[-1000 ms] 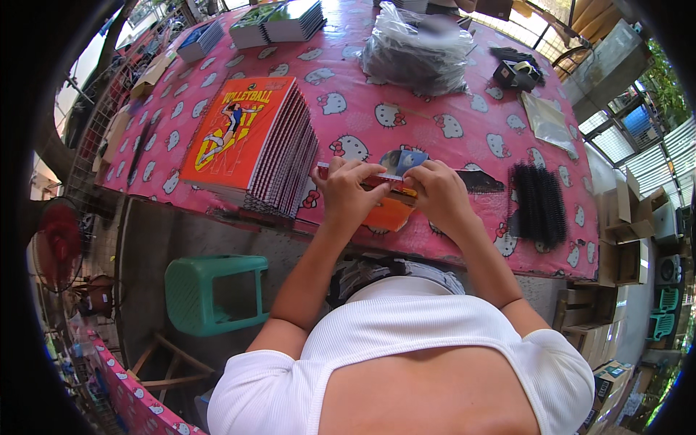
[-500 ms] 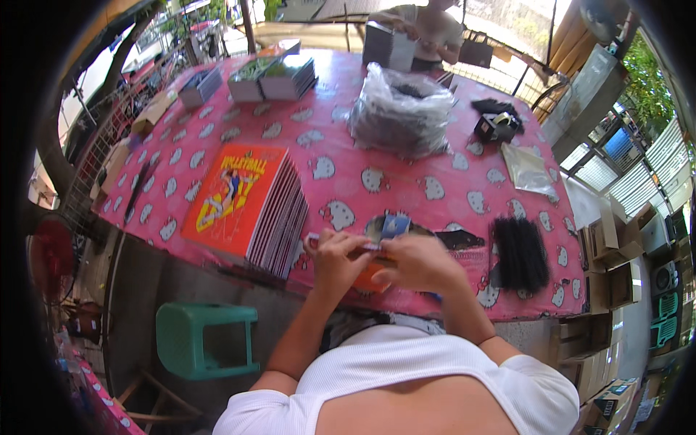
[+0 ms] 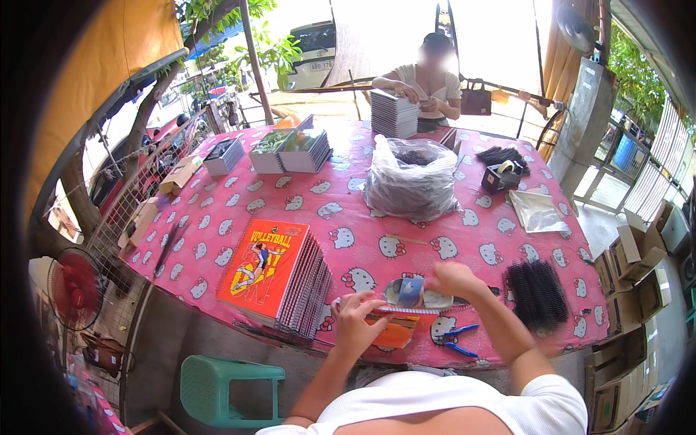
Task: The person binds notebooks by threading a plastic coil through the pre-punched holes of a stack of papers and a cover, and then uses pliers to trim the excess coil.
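Observation:
My left hand (image 3: 355, 319) is closed on an orange notebook (image 3: 395, 335), held near the table's front edge with its bound edge upward. Over the right end of that edge, my right hand (image 3: 455, 280) is raised with its fingers bent together. Whatever it pinches is too small to make out. Beyond the notebook lies a rounded object with a blue picture (image 3: 410, 291). Blue-handled pliers (image 3: 460, 341) rest to the right of the notebook. At left stands a stack of orange spiral notebooks (image 3: 272, 272), a volleyball player on the top cover.
A bundle of black plastic coils (image 3: 536, 296) lies at right. Farther back are a clear bag of dark material (image 3: 412, 181), a tape dispenser (image 3: 502, 176) and more book stacks (image 3: 290, 152). A person (image 3: 428, 87) works across the pink table (image 3: 304, 206). A green stool (image 3: 228, 391) stands below.
My right hand has moved right and away from my left, along the notebook's bound edge. The pliers have come into sight. The view has tilted up, so the table sits lower.

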{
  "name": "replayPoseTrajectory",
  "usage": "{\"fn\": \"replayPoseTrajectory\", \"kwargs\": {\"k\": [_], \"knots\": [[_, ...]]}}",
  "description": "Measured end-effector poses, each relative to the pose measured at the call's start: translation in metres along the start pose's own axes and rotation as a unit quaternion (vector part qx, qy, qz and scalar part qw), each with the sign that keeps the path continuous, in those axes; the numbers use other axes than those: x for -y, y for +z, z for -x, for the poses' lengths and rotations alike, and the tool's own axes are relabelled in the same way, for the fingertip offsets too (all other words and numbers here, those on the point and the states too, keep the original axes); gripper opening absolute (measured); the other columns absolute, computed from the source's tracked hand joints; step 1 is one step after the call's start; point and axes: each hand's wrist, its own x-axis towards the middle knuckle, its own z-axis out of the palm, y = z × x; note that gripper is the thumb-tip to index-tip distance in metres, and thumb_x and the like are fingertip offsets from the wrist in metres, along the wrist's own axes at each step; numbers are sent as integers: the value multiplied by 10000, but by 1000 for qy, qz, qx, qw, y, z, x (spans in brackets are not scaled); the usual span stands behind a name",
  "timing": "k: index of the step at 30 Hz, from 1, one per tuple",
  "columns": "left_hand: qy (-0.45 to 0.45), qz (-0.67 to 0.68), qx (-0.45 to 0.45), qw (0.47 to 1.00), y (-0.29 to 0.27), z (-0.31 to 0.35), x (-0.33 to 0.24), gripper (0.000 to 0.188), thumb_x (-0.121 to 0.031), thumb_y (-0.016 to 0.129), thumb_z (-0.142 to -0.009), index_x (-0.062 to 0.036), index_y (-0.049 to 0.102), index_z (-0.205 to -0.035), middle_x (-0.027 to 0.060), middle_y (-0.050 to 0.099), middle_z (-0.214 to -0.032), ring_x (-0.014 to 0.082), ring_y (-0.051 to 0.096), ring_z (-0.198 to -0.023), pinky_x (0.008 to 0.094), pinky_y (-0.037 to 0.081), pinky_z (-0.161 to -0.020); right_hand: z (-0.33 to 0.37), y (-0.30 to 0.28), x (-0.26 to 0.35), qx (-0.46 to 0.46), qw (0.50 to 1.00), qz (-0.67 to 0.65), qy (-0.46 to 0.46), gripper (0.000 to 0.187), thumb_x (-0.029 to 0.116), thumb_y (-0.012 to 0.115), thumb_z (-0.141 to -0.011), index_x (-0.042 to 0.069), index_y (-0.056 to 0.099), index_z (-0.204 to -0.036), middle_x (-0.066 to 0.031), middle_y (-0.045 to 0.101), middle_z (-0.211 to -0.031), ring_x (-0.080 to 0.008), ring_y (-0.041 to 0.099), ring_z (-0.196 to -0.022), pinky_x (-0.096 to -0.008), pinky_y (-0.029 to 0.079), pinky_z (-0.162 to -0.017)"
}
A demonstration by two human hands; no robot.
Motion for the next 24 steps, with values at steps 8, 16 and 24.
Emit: {"fn": "replayPoseTrajectory", "kwargs": {"k": [8, 16, 24], "knots": [[-43, -5, -114, 992, -4, -4, 2, 482, -286, 885, -526, -102, 618, -882, 201, 328, -1338, 367, 421, -1158, 466, 406, -936, 26, 62, -34, -96, 948, 264, -153, 395, 258, 674, -710, 21, 571, -1009, -171, 530, -1065, -340, 575, -1000, -447, 504, -787], [-31, 55, -124, 990, 6, 1, 12, 468, -236, 881, -545, -85, 581, -872, 219, 362, -1306, 359, 498, -1105, 443, 461, -899, 7, 23, -12, -101, 990, -84, -57, 330, 90, 647, -671, 6, 562, -979, -180, 643, -941, -314, 647, -840, -382, 530, -674], [-58, 73, -98, 991, 4, -1, 13, 469, -214, 883, -533, -73, 602, -881, 218, 416, -1255, 342, 441, -1184, 435, 452, -915, 10, 30, 4, -63, 881, -385, -269, 382, -35, 649, -608, -6, 598, -985, -121, 663, -870, -195, 651, -783, -346, 501, -653]]}}
